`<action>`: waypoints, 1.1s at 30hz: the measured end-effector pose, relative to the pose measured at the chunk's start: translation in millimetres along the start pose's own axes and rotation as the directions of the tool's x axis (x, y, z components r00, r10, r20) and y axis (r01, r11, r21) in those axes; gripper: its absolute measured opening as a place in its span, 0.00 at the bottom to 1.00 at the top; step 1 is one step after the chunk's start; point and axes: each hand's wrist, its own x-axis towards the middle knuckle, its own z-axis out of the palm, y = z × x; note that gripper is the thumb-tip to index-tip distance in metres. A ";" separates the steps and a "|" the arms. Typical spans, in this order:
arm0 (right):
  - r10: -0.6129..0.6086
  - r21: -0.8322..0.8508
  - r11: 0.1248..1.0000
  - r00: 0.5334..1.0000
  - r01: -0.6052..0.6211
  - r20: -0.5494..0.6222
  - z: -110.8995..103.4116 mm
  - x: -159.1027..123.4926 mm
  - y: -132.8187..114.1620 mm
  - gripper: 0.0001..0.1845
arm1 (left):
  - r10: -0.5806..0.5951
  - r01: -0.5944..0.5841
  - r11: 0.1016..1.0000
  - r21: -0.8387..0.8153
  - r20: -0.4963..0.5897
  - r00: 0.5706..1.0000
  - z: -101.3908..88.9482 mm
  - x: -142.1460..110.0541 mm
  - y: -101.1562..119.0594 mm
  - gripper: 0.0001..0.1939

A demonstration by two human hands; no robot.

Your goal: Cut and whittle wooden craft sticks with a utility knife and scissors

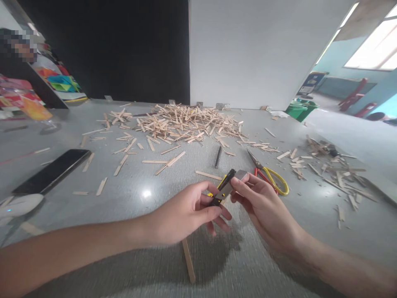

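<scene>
My left hand (198,209) is curled round the lower end of a small black-and-yellow piece with a grey metal plate (224,191); I cannot make out its kind. My right hand (259,198) pinches a grey block (241,177) at the upper right end of that piece, between thumb and fingers. Both hands are raised above the grey table (124,256). Just beyond them lie a dark metal rod (218,157) and scissors (273,178) with yellow and red handles. A flat wooden stick (187,260) lies below my left hand.
A heap of wooden sticks (182,122) spreads along the back, before black and white panels. Broken sticks and scraps (338,169) cover the right side. A phone (52,171) and a white device (23,205) lie at left. Another person (18,45) sits at far left.
</scene>
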 end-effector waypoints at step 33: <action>-0.086 -0.666 0.185 0.687 0.723 0.722 -64.0 64.0 -3.3 0.13 | 0.025 0.110 0.903 0.416 -0.306 0.952 -60.1 24.2 21.0 0.11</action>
